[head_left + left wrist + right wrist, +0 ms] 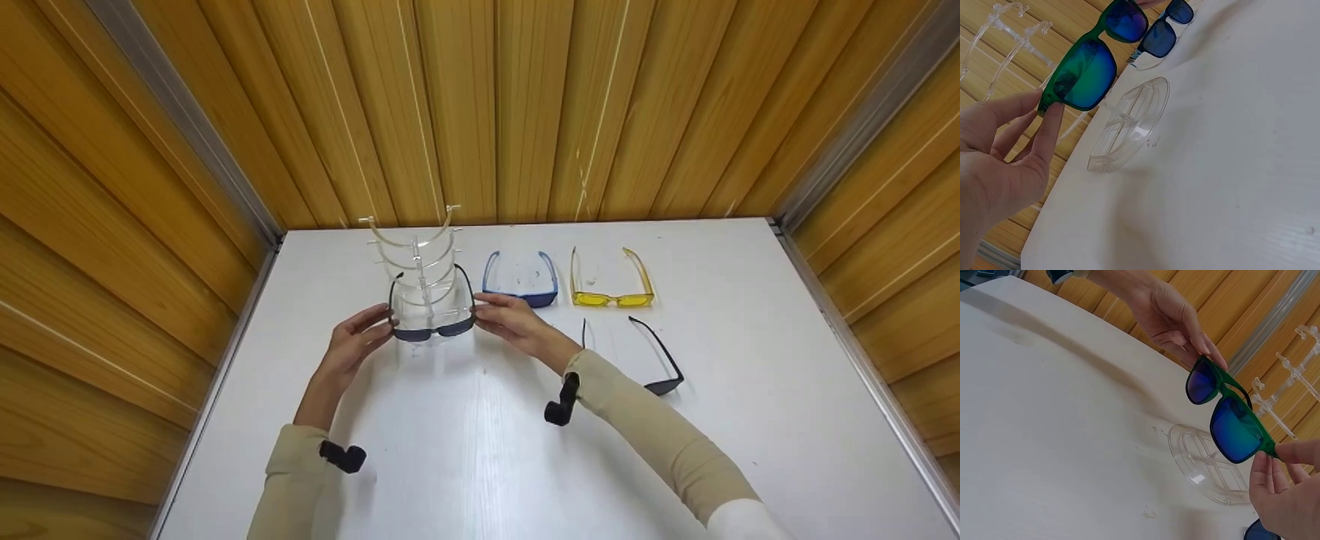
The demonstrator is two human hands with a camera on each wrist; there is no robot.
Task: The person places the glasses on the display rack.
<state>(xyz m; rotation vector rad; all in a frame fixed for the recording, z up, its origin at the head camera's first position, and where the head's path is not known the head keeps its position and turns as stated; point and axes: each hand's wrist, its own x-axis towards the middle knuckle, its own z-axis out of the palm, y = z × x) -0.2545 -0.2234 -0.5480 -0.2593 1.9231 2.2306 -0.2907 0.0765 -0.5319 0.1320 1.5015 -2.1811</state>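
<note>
Both hands hold one pair of sunglasses (414, 335), whose frame looks green with blue-green mirrored lenses (1086, 73) in the wrist views. My left hand (351, 346) pinches the frame at its left hinge corner. At the opposite corner, the fingers and thumb of my right hand (517, 324) pinch it. The temples are unfolded and point away from me, on either side of a clear plastic eyewear stand (417, 255). In the wrist views the sunglasses are up off the table, over the stand's rounded clear base (1202, 478).
Right of the stand lie blue sunglasses (540, 299) and yellow-lensed glasses (634, 300), temples unfolded. Nearer me, black sunglasses (666, 385) are partly hidden by my right sleeve (645, 412). Wood-patterned panels (525, 112) border the white table (442, 450) at the back and sides.
</note>
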